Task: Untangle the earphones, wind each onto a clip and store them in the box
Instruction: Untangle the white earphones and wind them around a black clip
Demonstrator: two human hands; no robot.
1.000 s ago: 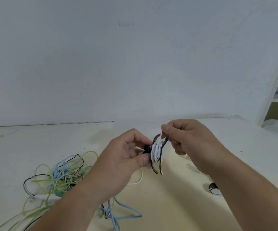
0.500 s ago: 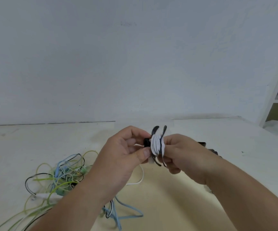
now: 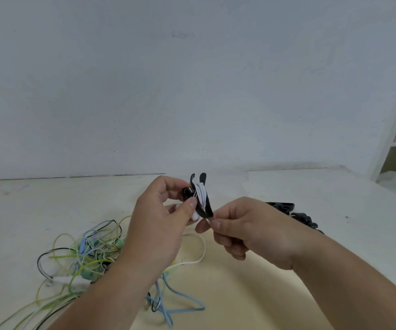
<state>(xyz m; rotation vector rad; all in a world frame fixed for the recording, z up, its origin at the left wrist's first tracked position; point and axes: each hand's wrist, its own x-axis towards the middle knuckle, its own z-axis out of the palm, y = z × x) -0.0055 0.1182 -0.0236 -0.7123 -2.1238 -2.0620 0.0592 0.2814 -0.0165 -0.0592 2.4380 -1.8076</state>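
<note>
Currently: left hand (image 3: 161,225) holds the black clip (image 3: 205,207) above the bench (image 3: 335,210), thumb and fingers (image 3: 168,184) pinching one side of it. Its long axis is near upright, prongs at top. White earphone cord (image 3: 201,192) is wound round its middle. Right hand (image 3: 247,229) sits just below and right of the clip's lower tip, thumb and forefinger pinching the cord's free run, other fingers curled. Slack white loop (image 3: 200,253) lies on the bench beneath. Judgement: the next wrap goes up and round the clip, led by the right hand. Tangle of green, blue and black cords (image 3: 85,253) lies to the left, spare black clips (image 3: 285,207) behind the right hand. Box: not in view.
</note>
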